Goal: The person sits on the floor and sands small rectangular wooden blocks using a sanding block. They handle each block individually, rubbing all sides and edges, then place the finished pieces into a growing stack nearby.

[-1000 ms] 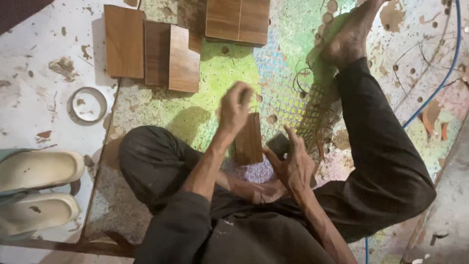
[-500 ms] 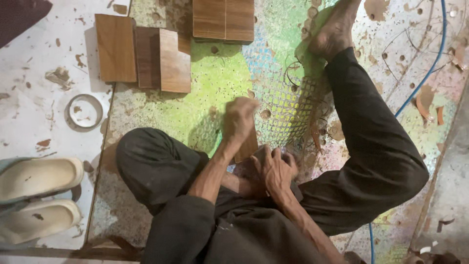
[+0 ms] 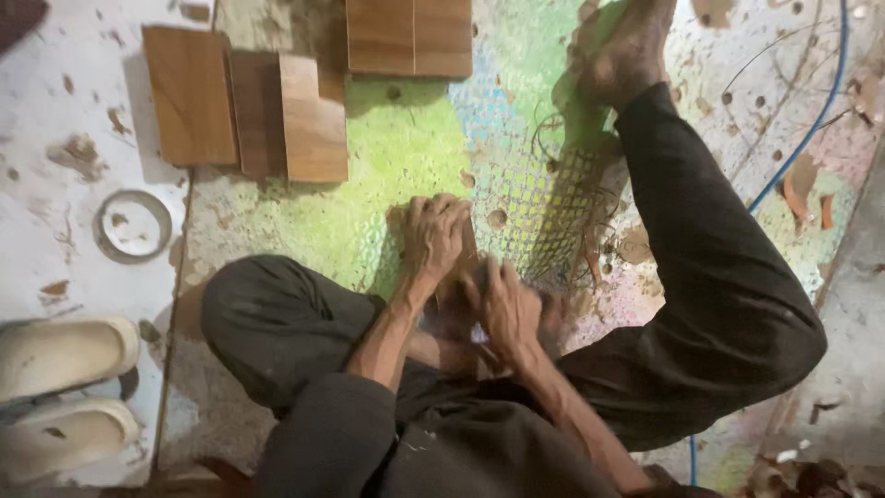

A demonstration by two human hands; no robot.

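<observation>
I sit on a paint-stained floor with my legs folded. My left hand is closed over the top of a small upright wooden block, which stands between my knees and is mostly hidden. My right hand lies blurred against the lower part of the block with its fingers curled. Whether it holds anything is hidden.
Flat wooden boards lie ahead: one at the far left, a stepped pair, another at the top. A tape ring and white sandals sit left. Wire mesh, my bare foot and a blue cable are on the right.
My left hand dropped from above the block and closed over its top. My right hand moved from beside the block onto it. The block is now mostly covered.
</observation>
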